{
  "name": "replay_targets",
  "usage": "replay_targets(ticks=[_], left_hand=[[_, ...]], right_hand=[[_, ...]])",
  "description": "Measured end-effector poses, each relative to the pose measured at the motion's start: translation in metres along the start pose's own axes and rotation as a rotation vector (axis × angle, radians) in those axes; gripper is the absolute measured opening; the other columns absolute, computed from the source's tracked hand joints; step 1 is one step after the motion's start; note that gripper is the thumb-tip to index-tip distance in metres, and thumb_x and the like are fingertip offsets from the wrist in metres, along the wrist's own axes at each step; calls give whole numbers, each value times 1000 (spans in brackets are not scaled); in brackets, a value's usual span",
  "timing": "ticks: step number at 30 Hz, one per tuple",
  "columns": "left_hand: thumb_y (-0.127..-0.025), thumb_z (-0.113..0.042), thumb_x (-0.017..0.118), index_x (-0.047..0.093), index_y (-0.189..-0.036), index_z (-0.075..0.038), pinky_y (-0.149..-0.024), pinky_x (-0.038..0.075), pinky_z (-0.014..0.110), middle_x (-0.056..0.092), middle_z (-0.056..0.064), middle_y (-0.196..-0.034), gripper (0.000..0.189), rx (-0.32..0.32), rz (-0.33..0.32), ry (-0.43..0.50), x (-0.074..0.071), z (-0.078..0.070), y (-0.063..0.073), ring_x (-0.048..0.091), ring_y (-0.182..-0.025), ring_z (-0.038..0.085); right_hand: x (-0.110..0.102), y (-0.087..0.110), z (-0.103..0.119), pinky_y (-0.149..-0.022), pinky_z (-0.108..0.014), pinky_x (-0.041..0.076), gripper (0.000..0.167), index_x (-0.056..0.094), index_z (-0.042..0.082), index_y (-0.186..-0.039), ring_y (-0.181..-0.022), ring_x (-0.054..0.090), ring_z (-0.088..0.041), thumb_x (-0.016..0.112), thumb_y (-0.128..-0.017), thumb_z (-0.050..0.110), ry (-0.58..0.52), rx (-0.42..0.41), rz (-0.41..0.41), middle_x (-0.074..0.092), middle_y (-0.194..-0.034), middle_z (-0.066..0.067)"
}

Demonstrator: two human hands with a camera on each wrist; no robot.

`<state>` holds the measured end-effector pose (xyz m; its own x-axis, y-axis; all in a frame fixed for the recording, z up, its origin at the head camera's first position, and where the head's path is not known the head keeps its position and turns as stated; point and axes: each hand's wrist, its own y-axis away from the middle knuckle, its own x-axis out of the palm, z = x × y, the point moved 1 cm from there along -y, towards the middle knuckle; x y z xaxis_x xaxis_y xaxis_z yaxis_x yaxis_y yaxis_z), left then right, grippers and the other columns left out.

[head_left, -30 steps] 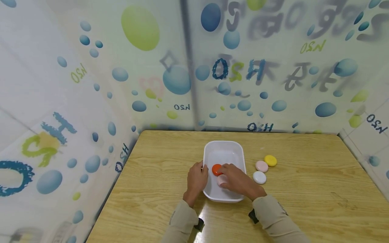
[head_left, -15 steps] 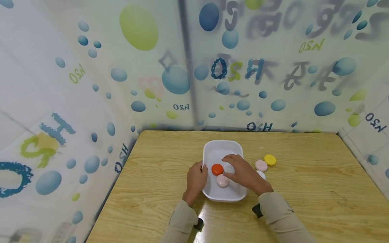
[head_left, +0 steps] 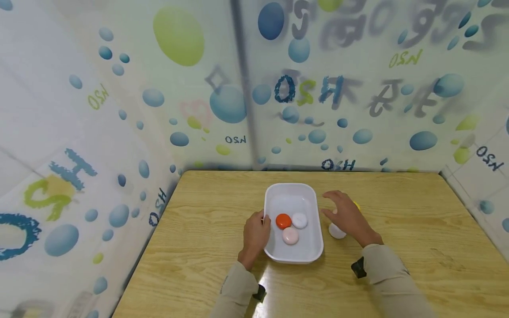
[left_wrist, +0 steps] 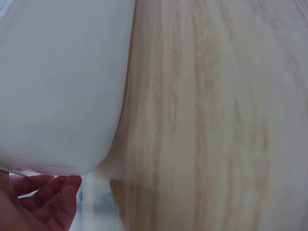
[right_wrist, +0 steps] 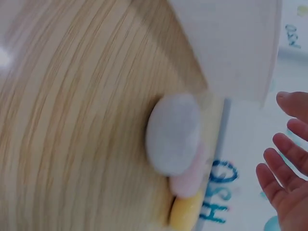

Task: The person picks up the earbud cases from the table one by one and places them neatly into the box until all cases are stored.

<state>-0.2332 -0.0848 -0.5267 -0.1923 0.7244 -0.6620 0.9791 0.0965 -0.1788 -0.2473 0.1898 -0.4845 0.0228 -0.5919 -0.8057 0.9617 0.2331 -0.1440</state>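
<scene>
My left hand (head_left: 256, 232) grips the left rim of a white plastic tray (head_left: 286, 198), thumb over the edge and fingers outside. Inside the tray lie three glossy round discs: a red disc (head_left: 283, 221), a white disc (head_left: 299, 220) and a pale pink disc (head_left: 290, 236). Just right of the tray, my right hand (head_left: 347, 216) hovers with thumb and fingers spread and nothing between them. Below it, in the right wrist view, another white disc (right_wrist: 173, 134), a pink disc (right_wrist: 190, 180) and a yellow disc (right_wrist: 185, 211) lie in a row on the table.
The wooden table (head_left: 417, 243) extends to both sides of the tray. Its far edge meets a pale wall (head_left: 354, 154) printed with blue and green bubbles. Another patterned wall (head_left: 99, 176) stands along the left side.
My right hand has let go of the white disc inside the tray, lifted away and moved right, over the discs outside. My left hand has kept its hold on the rim.
</scene>
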Motion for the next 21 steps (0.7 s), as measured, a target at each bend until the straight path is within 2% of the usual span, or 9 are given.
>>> replay_targets(ticks=[9, 14, 21], left_hand=[[-95, -14, 55, 73, -102, -4, -58, 45, 31, 61, 8, -79, 22, 1, 2, 3, 3, 1, -1, 56, -68, 18], [-95, -14, 56, 73, -110, -4, -59, 46, 30, 63, 9, -82, 25, -18, 1, 26, 3, 0, 0, 56, -68, 17], [-96, -15, 55, 73, -113, -5, -60, 47, 31, 64, 10, -84, 27, -36, 17, 42, 1, -1, 0, 55, -69, 17]], right_hand=[[-18, 10, -58, -105, -65, 33, 54, 46, -6, -139, -131, 37, -52, 65, -93, 14, 20, 128, -6, 41, -144, -32], [-18, 11, -80, -103, -65, 34, 57, 45, -10, -139, -129, 39, -54, 68, -91, 11, 31, 121, 22, 42, -141, -35], [-14, 10, -92, -101, -64, 37, 58, 45, -12, -138, -124, 45, -52, 69, -90, 10, 25, 117, 59, 45, -138, -36]])
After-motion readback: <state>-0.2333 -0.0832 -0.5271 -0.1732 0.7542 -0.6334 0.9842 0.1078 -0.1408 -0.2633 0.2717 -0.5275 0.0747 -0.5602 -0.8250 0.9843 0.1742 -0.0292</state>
